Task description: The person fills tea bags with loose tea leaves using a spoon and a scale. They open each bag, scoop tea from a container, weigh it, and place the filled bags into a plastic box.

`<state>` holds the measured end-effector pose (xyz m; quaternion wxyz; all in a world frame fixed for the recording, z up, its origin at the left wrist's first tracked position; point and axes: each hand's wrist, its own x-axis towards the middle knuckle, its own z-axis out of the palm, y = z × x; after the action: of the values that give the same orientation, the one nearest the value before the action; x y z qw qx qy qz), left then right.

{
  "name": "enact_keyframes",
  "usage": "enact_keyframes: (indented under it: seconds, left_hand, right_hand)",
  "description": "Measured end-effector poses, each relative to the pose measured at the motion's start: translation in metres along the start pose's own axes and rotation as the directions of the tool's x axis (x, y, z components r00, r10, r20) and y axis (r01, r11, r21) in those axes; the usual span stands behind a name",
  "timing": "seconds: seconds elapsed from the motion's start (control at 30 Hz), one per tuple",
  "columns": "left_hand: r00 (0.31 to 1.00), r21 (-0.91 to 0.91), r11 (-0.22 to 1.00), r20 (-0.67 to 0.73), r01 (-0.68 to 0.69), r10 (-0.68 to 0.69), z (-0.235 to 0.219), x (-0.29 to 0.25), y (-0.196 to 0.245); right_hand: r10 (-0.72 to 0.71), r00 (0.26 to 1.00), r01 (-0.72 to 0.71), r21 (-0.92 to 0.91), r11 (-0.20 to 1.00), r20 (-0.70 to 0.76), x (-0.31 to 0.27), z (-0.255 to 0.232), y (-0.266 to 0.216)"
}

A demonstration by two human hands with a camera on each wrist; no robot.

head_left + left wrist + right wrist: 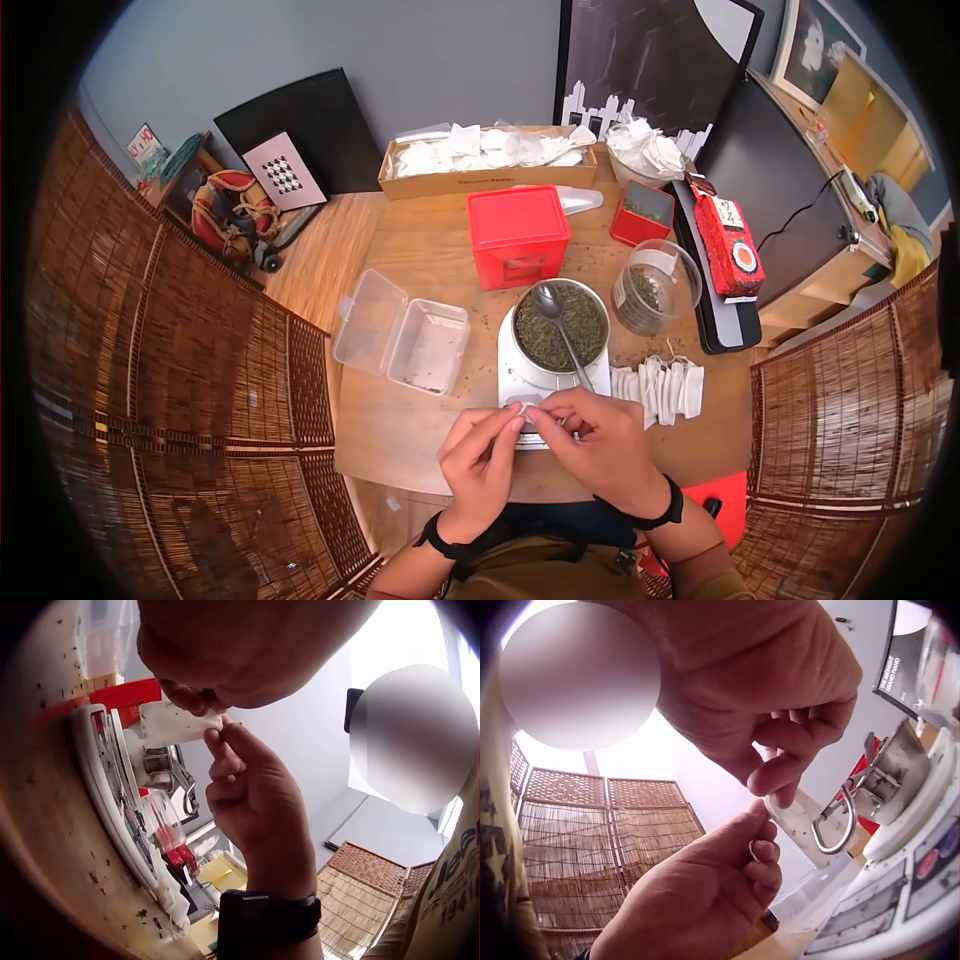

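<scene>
In the head view my left hand (475, 465) and right hand (608, 448) meet in front of the scale (508, 375). Their fingertips pinch the upper edge of a small white tea bag (525, 411). The left wrist view shows the tea bag (172, 725) hanging flat from the fingers, with dark specks on it. A metal pot (605, 345) of dried leaves (545, 345) stands on the scale. Its spoon (565, 328) lies across the leaves, the handle reaching towards my right hand. Right of the scale, several filled tea bags (665, 390) lie in a row.
Behind the pot stands a red lidded box (518, 235); an open clear plastic box (430, 345) lies left. To the right are a clear tub (655, 285), a red tin (642, 215) and a red packet (728, 240). A cardboard box (480, 183) of white bags stands behind.
</scene>
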<state>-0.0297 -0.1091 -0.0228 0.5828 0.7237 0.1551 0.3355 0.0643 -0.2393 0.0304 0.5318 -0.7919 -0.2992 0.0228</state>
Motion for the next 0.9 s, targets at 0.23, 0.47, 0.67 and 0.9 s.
enact_keyframes:
  seconds: [0.23,0.47,0.67,0.9]
  left_hand:
    - [0.998,-0.019,0.999,-0.044,0.045,-0.046,0.006,0.015,0.006]
    - [0.993,-0.106,0.993,-0.099,0.048,-0.059,0.01,0.041,0.0]
    - [0.991,-0.102,0.994,-0.119,0.045,-0.057,0.014,0.049,0.004]
    - [0.989,-0.051,0.998,-0.141,-0.049,0.041,0.01,0.052,-0.001]
  right_hand:
    - [0.132,0.991,-0.13,0.131,0.983,-0.003,0.013,-0.031,0.002]
    - [0.105,0.993,-0.102,-0.07,0.992,0.048,0.017,-0.058,0.03]
    - [0.192,0.973,-0.184,-0.073,0.98,0.124,0.014,-0.045,0.036]
    - [0.152,0.982,-0.146,0.06,0.987,-0.108,0.015,-0.057,0.035]
